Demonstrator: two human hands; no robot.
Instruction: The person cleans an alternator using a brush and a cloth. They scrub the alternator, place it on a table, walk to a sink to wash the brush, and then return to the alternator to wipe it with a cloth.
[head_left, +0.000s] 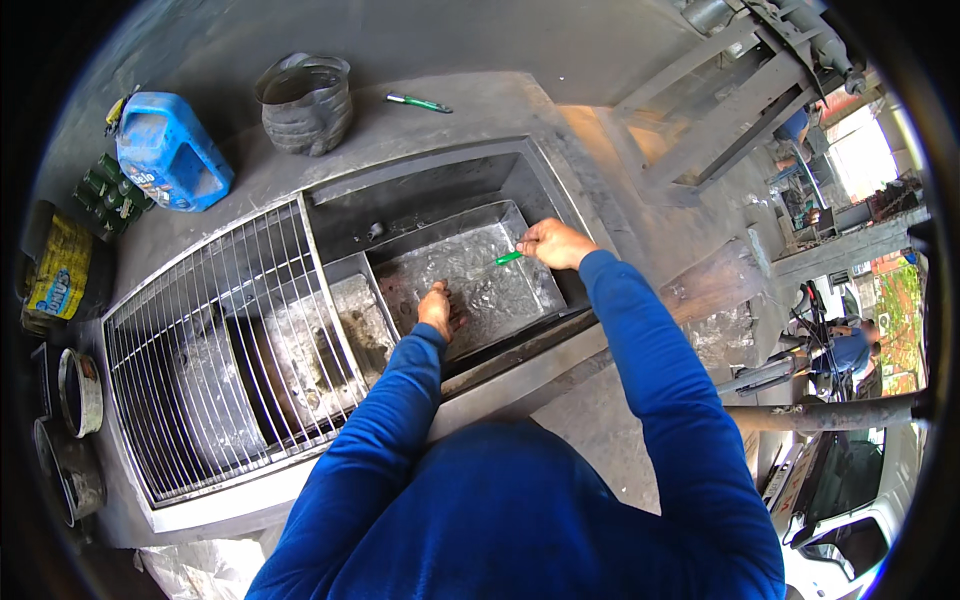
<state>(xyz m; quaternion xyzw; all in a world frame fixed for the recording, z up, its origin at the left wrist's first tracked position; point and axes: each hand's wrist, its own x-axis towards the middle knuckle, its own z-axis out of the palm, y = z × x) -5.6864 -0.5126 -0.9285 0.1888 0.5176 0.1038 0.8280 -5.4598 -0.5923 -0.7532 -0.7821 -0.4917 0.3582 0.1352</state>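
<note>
The right hand (556, 243) pinches a small green tool (508, 258) by its handle, its tip pointing down over the far right corner of a shallow metal tray (520, 290). The left hand (437, 308) is pressed flat near the tray's near left corner, fingers in the wet; whether it grips anything there cannot be told. The tray holds a thin layer of clear, rippled liquid that glints, and it sits inside a deep grey steel tank (420, 190) with square walls, filling its right half. To the left of the tray a wire grate (220, 340) of thin parallel bars covers the rest of the tank, with dull metal shapes showing beneath. The tank is sunk in a stained grey bench (480, 115). Along the bench's far edge lie a second green-handled tool (418, 102) and a dented, cut-open metal can (305, 102); at the far left corner lies a blue plastic jug (170, 152) on its side. Round tins (80, 390) stand off the left edge. Beyond the right edge the concrete floor (620, 420) opens toward a bright street.
</note>
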